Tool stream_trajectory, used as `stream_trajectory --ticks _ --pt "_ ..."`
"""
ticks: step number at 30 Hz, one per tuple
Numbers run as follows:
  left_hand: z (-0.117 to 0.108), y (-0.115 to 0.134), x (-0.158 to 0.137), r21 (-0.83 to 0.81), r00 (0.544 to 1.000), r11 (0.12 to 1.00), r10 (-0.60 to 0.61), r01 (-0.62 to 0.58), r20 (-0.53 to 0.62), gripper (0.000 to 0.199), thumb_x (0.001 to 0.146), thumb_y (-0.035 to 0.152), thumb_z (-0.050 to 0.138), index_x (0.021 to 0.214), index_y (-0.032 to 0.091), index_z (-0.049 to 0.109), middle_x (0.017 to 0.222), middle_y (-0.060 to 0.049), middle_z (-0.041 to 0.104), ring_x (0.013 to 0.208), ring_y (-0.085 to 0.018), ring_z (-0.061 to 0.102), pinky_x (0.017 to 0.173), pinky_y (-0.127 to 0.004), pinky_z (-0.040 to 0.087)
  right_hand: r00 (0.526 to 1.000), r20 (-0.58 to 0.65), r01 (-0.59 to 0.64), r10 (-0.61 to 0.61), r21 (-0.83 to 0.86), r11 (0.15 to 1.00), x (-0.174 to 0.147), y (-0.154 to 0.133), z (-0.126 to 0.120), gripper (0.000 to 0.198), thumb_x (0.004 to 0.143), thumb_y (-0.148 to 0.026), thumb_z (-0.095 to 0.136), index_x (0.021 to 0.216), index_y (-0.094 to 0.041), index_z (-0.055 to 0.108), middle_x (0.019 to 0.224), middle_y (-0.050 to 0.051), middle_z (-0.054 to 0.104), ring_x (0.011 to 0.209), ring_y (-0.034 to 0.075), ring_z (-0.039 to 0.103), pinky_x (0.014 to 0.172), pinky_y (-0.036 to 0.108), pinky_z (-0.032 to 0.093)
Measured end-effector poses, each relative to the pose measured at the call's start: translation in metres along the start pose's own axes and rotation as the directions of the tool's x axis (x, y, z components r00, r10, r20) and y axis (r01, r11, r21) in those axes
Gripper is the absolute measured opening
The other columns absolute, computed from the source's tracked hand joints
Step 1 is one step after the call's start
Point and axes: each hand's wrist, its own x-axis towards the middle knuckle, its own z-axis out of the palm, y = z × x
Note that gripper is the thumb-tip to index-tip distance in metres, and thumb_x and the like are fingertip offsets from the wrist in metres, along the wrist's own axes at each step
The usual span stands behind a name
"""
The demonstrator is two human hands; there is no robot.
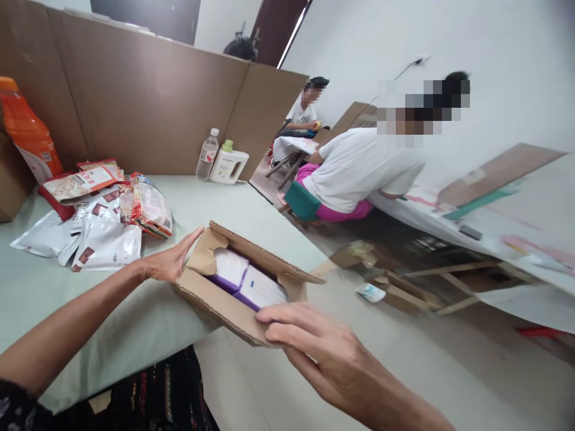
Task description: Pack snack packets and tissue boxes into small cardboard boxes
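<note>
A cardboard box [220, 303] with raised flaps is tilted over the table's near right edge. Inside lie white packs with purple sides, perhaps tissue packs [260, 288]. My left hand [169, 261] holds the box's left end, thumb up along the corner and the other fingers mostly hidden. Across the near wall, my right hand [314, 341] grips the box at its right part, with fingertips over the upper edge and the thumb lower down outside.
On the pale green table [179, 200] lie several food pouches [108, 239]. An orange bottle [29, 129], a clear bottle [207, 155] and a white jug [229, 166] stand along a cardboard screen [148, 90]. Two people sit at other tables; an open carton [404, 290] lies on the floor.
</note>
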Motion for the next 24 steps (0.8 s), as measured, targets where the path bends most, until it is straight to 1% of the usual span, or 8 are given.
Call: stream_trajectory --ticks 3,6,9,12,15,17,20,24 --pt "0.002 -0.007 0.021 -0.071 0.997 0.996 0.057 -0.053 0.061 0.146 0.066 0.086 0.079 0.17 0.015 0.005 0.176 -0.023 0.019 0.162 -0.044 0.022 0.133 -0.056 0.021 0.998 0.053 -0.039 0.041 -0.024 0.999 -0.005 -0.006 -0.007 0.031 0.096 0.001 0.045 0.1 -0.023 0.065 0.107 0.008 0.08 0.09 0.017 0.076 0.077 0.028 0.06" --pt "0.01 -0.002 0.004 -0.105 0.997 0.993 0.063 -0.059 0.035 0.149 0.065 0.08 0.084 0.17 0.013 0.001 0.177 -0.026 0.01 0.163 -0.045 0.018 0.132 -0.06 0.019 0.988 0.132 -0.092 0.082 0.065 0.994 -0.009 -0.006 -0.018 0.015 0.103 -0.018 0.055 0.104 -0.022 0.069 0.113 0.01 0.08 0.102 0.02 0.078 0.083 0.028 0.062" --pt "0.014 0.012 -0.04 -0.109 0.999 0.994 0.022 -0.027 -0.05 0.145 0.067 0.074 0.088 0.17 0.016 0.002 0.177 -0.025 0.007 0.163 -0.046 0.015 0.131 -0.064 0.019 0.957 0.262 -0.189 0.123 0.244 0.951 -0.002 -0.003 -0.025 0.028 0.109 -0.032 0.046 0.108 -0.023 0.072 0.108 0.008 0.082 0.096 0.019 0.079 0.079 0.025 0.062" --pt "0.016 0.034 -0.097 -0.068 0.987 0.997 -0.051 0.041 -0.152 0.131 0.075 0.066 0.086 0.17 0.022 0.007 0.176 -0.022 0.017 0.161 -0.045 0.023 0.13 -0.065 0.023 0.899 0.4 -0.3 0.176 0.272 0.914 0.019 0.005 -0.014 0.031 0.107 -0.023 0.042 0.108 -0.023 0.074 0.096 0.004 0.081 0.08 0.015 0.077 0.074 0.024 0.061" --pt "0.024 0.058 -0.155 0.017 0.955 0.991 -0.122 0.131 -0.27 0.123 0.078 0.061 0.086 0.169 0.028 0.012 0.176 -0.018 0.023 0.16 -0.044 0.027 0.13 -0.063 0.025 0.859 0.476 -0.292 0.189 0.15 0.945 0.047 0.007 0.008 0.025 0.097 -0.023 0.06 0.117 -0.02 0.075 0.116 0.011 0.079 0.101 0.022 0.077 0.09 0.035 0.062" --pt "0.034 0.072 -0.19 0.049 0.915 0.976 -0.183 0.214 -0.358 0.12 0.079 0.058 0.086 0.169 0.031 0.011 0.176 -0.016 0.023 0.16 -0.044 0.028 0.13 -0.06 0.029 0.811 0.566 -0.243 0.151 0.091 0.966 0.066 0.001 0.022 0.047 0.089 -0.036 0.075 0.132 -0.018 0.072 0.137 0.017 0.072 0.124 0.032 0.069 0.106 0.048 0.057" --pt "0.051 0.086 -0.226 0.055 0.851 0.948 -0.254 0.312 -0.46 0.12 0.081 0.056 0.084 0.169 0.032 0.006 0.175 -0.015 0.025 0.158 -0.043 0.034 0.128 -0.058 0.036 0.67 0.734 -0.18 0.108 0.019 0.984 0.088 -0.02 0.034 0.093 0.074 -0.051 0.089 0.153 -0.012 0.058 0.156 0.025 0.056 0.146 0.046 0.05 0.12 0.065 0.043" --pt "0.063 0.091 -0.245 0.034 0.8 0.941 -0.268 0.338 -0.537 0.114 0.081 0.057 0.082 0.167 0.033 0.012 0.171 -0.015 0.031 0.153 -0.041 0.042 0.124 -0.053 0.044 0.556 0.83 -0.079 0.039 0.006 0.997 0.104 -0.051 0.038 0.086 0.081 -0.037 0.078 0.159 -0.012 0.051 0.162 0.024 0.048 0.152 0.049 0.041 0.123 0.07 0.034"
